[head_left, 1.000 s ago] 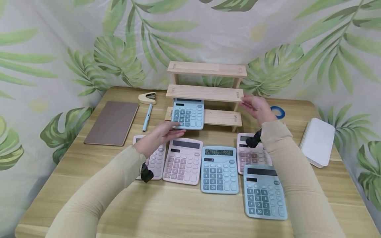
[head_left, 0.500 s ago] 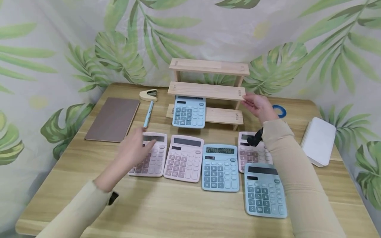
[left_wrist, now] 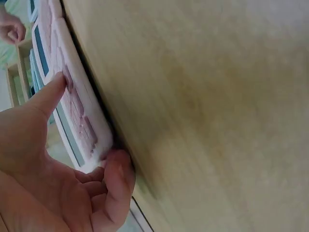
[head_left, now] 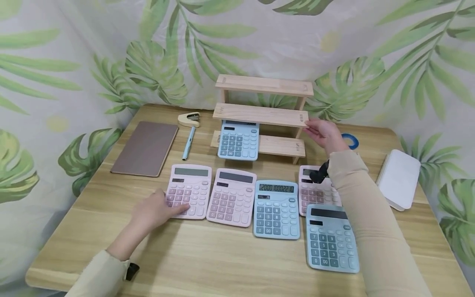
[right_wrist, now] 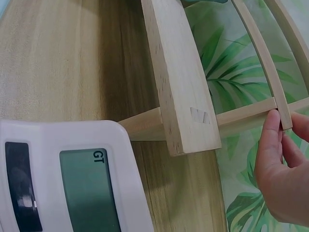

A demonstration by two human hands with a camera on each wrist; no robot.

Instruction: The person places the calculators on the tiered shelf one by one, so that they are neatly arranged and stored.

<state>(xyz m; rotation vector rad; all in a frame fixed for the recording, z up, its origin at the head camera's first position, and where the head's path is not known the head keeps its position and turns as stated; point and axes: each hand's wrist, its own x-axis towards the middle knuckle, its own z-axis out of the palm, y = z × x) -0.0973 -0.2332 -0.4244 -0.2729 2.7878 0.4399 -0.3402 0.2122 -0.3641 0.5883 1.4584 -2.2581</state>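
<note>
My left hand [head_left: 154, 208] is at the leftmost pink calculator [head_left: 189, 192], which lies on the table. Its thumb rests on the keys while the fingers [left_wrist: 118, 181] curl at the calculator's side edge, as the left wrist view shows. My right hand [head_left: 324, 134] pinches the right end of the middle board of a three-tier wooden shelf [head_left: 261, 114]. On that shelf's lowest board a blue calculator [head_left: 238, 142] leans back, its top edge partly hidden under the middle board.
Another pink calculator [head_left: 231, 198] and a blue calculator [head_left: 276, 210] lie alongside. Further right, a blue calculator [head_left: 330, 241] overlaps a pink one [head_left: 315, 192]. Around them are a brown notebook [head_left: 145, 148], pen [head_left: 188, 143], stapler [head_left: 189, 119], blue tape roll [head_left: 350, 141] and white case [head_left: 398, 179].
My left hand has left the blue calculator on the lowest board and moved down and left to the leftmost pink calculator. The right hand keeps its grip on the shelf.
</note>
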